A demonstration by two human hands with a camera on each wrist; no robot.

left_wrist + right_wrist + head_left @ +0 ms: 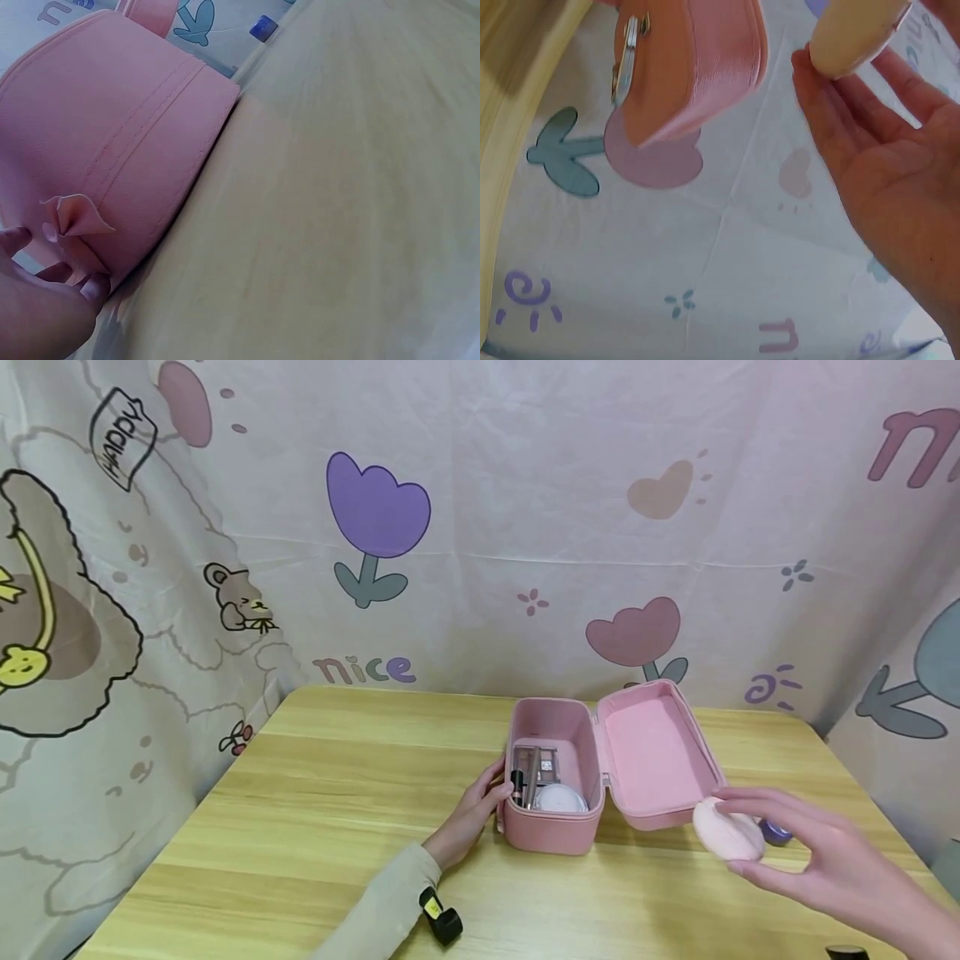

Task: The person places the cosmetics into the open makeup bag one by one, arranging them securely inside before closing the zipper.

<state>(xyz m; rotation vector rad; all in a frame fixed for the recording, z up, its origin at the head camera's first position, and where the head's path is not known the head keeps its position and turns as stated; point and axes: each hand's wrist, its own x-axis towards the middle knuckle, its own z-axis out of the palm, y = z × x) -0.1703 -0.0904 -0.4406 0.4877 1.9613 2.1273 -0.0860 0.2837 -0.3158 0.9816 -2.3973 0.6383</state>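
Note:
A pink makeup case (550, 833) stands on the table with its lid (660, 756) swung out to the right. My left hand (471, 814) holds the case's left side, thumb by the front rim; fingertips are curled at its lower corner beside a small bow-like tab (79, 217) in the left wrist view. Inside lie an eyeshadow palette (547, 764), a black-capped lipstick (517, 785), a slim tube (533, 779) and a round white compact (561, 799). In front of the lid, my right hand (832, 852) pinches a pale rounded powder puff (727, 833) between thumb and fingers, above the table.
Behind my right fingers sits a small purple-blue round item (776, 832), partly hidden. A black strap mount (442, 920) is on my left wrist. The wooden table (337, 793) ends at a printed curtain (487, 527) at the back and sides.

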